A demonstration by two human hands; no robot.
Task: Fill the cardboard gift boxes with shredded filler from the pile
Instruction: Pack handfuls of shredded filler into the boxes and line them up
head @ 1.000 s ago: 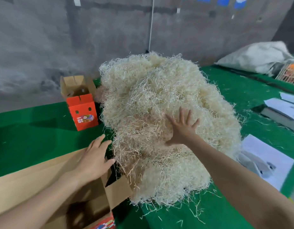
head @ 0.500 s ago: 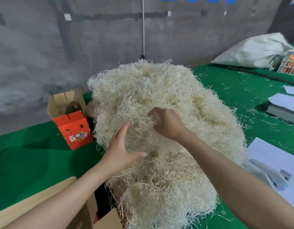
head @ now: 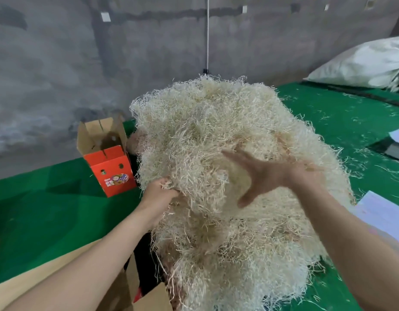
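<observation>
- Green cloth (head: 48, 221) covers the work surface, running from the near left to the far right. A grey wall (head: 59, 63) stands behind it.
- Pile (head: 216, 131) of pale shredded filler sits mid-frame on the cloth. Its long axis runs from the near edge away toward the wall, with the far end highest. The near end spills down to the bottom of the frame.
- White sack (head: 362, 63) lies far right on the cloth, well apart from the pile.
- Near box (head: 149, 297), brown cardboard, sits bottom left under the left forearm with its flaps open. Its dark opening is just beside the pile's near-left foot. Filler inside: cannot tell.
- Right hand (head: 268, 173) is blurred, fingers spread wide apart, palm toward the pile's front face. Touching or just off it: cannot tell.
- Left hand (head: 159, 194) has its fingers curled into the pile's left flank, clamped on a tuft. The fingertips are buried in the strands.
- Red box (head: 111, 169) stands upright left of the pile, close to its far-left edge. Its long axis is vertical and the brown top flaps are up and open. The red printed face with two holes points toward the camera.
- White papers (head: 385, 218) lie right of the pile, at its edge.
- Loose strands (head: 355, 122) are scattered on the cloth to the right.
- Thin cord (head: 207, 30) hangs down the wall behind the pile's top.
</observation>
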